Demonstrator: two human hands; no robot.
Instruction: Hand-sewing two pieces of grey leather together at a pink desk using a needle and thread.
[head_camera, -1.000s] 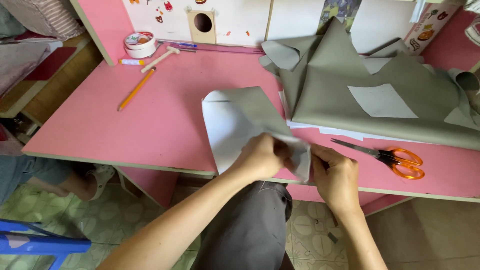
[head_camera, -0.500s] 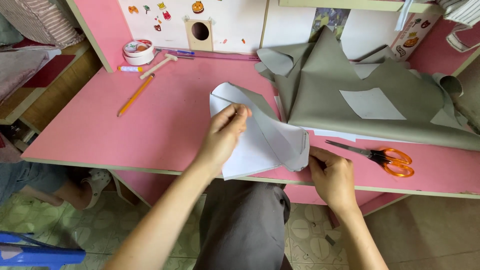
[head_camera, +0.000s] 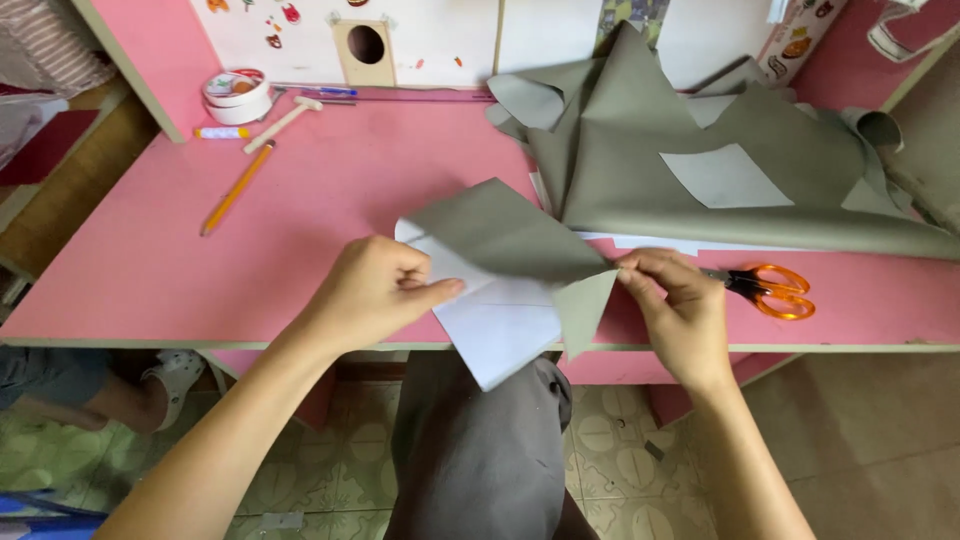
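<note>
A grey piece (head_camera: 510, 240) lay over white paper (head_camera: 500, 325) at the front edge of the pink table (head_camera: 330, 200); the left hand (head_camera: 375, 290) pinched the paper's left side; the right hand (head_camera: 675, 300) pinched the piece's right corner, fingers closed on it. Orange scissors (head_camera: 770, 290) lay just beside the right hand; grey sheeting (head_camera: 700, 190) was heaped behind; a pencil (head_camera: 235, 190) and tape roll (head_camera: 237, 95) lay well apart, far left.

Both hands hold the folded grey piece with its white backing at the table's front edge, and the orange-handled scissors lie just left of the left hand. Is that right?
Not quite. The head view shows the orange-handled scissors lying just right of the right hand, not left of the left hand. The rest stands: both hands hold the folded grey piece with its white backing at the pink table's front edge.
</note>
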